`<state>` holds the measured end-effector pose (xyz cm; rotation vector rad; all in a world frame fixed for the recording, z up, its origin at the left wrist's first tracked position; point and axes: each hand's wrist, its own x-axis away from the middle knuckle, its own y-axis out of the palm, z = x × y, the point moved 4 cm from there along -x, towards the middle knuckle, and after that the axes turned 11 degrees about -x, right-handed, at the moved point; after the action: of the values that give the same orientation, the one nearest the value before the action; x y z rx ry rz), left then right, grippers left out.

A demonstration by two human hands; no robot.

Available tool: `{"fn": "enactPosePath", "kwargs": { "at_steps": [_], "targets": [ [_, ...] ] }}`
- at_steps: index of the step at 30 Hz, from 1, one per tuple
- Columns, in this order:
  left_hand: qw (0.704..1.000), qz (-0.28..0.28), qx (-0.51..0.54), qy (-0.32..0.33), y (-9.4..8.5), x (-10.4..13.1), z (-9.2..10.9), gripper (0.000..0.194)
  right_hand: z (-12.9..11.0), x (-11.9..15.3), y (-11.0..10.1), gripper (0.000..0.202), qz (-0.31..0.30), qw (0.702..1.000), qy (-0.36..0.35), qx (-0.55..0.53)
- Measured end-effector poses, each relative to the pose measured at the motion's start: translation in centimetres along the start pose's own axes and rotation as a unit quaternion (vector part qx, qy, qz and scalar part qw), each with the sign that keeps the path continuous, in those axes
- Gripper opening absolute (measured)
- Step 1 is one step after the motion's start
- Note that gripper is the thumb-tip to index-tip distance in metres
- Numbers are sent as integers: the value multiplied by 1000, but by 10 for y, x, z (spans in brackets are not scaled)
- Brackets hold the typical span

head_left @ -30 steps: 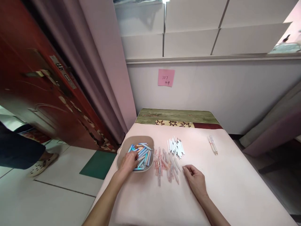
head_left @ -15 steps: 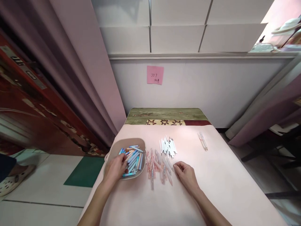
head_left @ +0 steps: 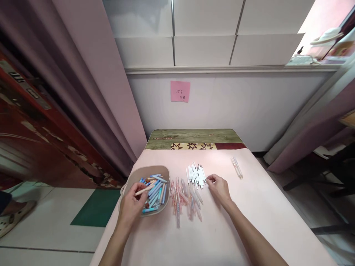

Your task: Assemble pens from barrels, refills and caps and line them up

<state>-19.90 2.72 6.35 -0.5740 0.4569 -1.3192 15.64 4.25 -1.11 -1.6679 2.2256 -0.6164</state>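
Note:
My left hand (head_left: pixel 131 202) is over the near left side of a beige plastic basket (head_left: pixel 163 170), its thumb and fingers pinching a cream-coloured pen barrel (head_left: pixel 144 190). Blue, teal and cream pen parts (head_left: pixel 157 192) fill the basket. My right hand (head_left: pixel 220 189) has its fingertips pressed together at the right edge of a pile of white pen refills (head_left: pixel 196 175); whether one is between them is hidden. Between the hands lies a heap of clear and pinkish pen barrels (head_left: pixel 179 195).
Two slim pens (head_left: pixel 236 168) lie side by side at the table's right. A pale pink cover (head_left: pixel 210 236) spreads over the table, with a green wood-patterned strip (head_left: pixel 194 133) at its far end. Behind it, a pink note (head_left: pixel 180 91) sticks to the wall. Someone's foot in a clog (head_left: pixel 18 216) shows at left.
My left hand has lifted slightly in the basket, and a cream pen barrel now shows in its fingers. My right hand has moved from beside the clear barrels up to the white refills.

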Motion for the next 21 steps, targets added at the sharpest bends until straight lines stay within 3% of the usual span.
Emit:
{"fn": "enactPosePath", "kwargs": {
  "at_steps": [4, 8, 13, 18, 21],
  "targets": [
    [967, 4, 243, -78, -2, 7, 1, 40, 6, -27, 0, 19, 2, 999, 30, 37],
    [903, 17, 408, -129, 7, 13, 9, 38, 10, -40, 12, 14, -5, 995, 68, 66],
    [875, -45, 457, -155, 36, 21, 25, 25, 13, -44, 23, 23, -27, 992, 106, 57],
    [849, -71, 489, -188, 63, 30, 39, 9, 8, -35, 14, 22, -27, 994, 103, -27],
    [833, -88, 512, -191, 74, 35, 51, 8, -8, -17, 8, 22, -18, 992, 77, -100]
  ]
}}
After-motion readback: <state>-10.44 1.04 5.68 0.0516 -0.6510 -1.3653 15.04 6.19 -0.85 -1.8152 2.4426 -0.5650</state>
